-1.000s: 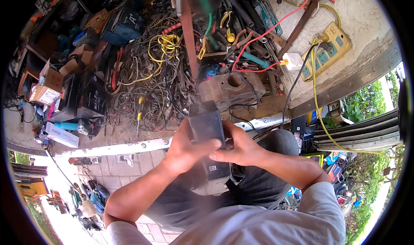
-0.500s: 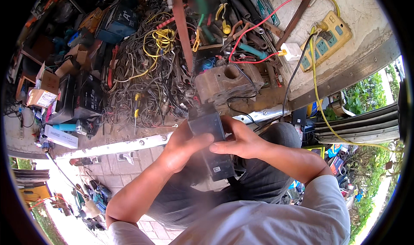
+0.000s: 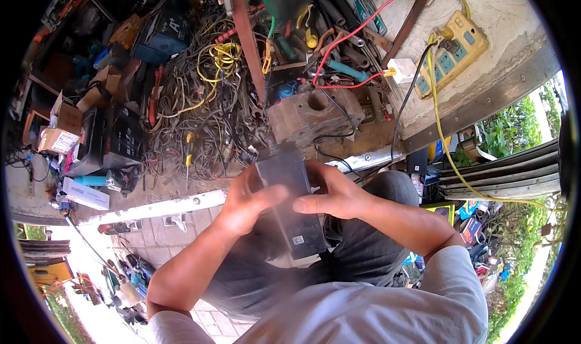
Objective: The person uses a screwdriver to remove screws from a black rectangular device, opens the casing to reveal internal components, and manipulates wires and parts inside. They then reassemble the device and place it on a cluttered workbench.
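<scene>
A long dark grey rectangular box-like case (image 3: 293, 214), with a small pale square label near its lower end, is held over my lap. My left hand (image 3: 247, 202) grips its left side, thumb lying across the top face. On the opposite side my right hand (image 3: 330, 191) is wrapped round the edge, with the thumb resting on top. The fingers of both hands are partly hidden beneath the case. Just beyond its far end a rusty metal block (image 3: 315, 117) with a round hole sits on the bench edge.
Tangled wires and tools (image 3: 212, 120) cover the bench. A yellow screwdriver (image 3: 189, 150) lies near its metal edge. At right is a yellow power strip (image 3: 452, 56) with a white plug adapter (image 3: 402, 70) beside it. Black batteries (image 3: 122, 135) and an open cardboard box (image 3: 63, 126) stand left.
The case has shifted slightly left and its near end sits a little lower. Both hands have moved with it and still hold it.
</scene>
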Demonstrator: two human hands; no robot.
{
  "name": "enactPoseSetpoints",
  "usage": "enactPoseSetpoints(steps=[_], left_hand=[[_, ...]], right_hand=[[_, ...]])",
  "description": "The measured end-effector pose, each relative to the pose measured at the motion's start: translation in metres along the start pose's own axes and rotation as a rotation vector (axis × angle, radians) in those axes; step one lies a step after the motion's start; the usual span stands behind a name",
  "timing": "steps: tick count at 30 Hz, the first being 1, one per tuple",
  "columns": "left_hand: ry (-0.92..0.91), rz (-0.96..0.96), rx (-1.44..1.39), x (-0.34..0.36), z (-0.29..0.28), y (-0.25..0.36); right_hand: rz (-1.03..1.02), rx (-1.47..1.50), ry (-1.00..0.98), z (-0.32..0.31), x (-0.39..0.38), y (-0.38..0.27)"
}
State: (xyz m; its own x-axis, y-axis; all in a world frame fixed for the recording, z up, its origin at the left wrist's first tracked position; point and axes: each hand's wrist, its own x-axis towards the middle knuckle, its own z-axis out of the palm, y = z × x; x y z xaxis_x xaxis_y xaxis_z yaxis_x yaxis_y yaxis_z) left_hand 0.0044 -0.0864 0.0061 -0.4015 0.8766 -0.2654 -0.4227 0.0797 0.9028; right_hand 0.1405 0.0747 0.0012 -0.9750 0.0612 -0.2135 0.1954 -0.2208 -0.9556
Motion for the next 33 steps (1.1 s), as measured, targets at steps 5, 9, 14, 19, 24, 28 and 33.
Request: enactPoseSetpoints(steps=[5, 9, 14, 19, 24, 28, 33], left_hand=[[0.124, -0.082, -0.024, 0.009, -0.006, 0.004], [0.085, -0.052, -0.19, 0.012, -0.011, 0.0], [-0.214, -0.071, -0.489, 0.009, -0.015, -0.001], [0.065, 0.094, -0.288, 0.005, -0.002, 0.016], [0.166, 0.153, -0.031, 0.001, 0.001, 0.009], [0.016, 0.203, -0.102, -0.001, 0.0, 0.014], [-0.064, 0.011, -0.11, 0.001, -0.004, 0.019]], right_hand=[[0.011, -0.087, -0.08, 0.004, 0.003, -0.003], [0.049, 0.289, -0.157, 0.002, 0.002, 0.001], [0.274, 0.81, -0.331, -0.009, -0.003, 0.019], [-0.046, -0.004, -0.026, 0.003, 0.004, 0.007], [-0.152, -0.559, 0.156, 0.02, 0.009, -0.005], [-0.005, 0.162, -0.003, 0.006, 0.012, 0.002], [-0.051, -0.073, 0.005, 0.011, 0.008, -0.003]])
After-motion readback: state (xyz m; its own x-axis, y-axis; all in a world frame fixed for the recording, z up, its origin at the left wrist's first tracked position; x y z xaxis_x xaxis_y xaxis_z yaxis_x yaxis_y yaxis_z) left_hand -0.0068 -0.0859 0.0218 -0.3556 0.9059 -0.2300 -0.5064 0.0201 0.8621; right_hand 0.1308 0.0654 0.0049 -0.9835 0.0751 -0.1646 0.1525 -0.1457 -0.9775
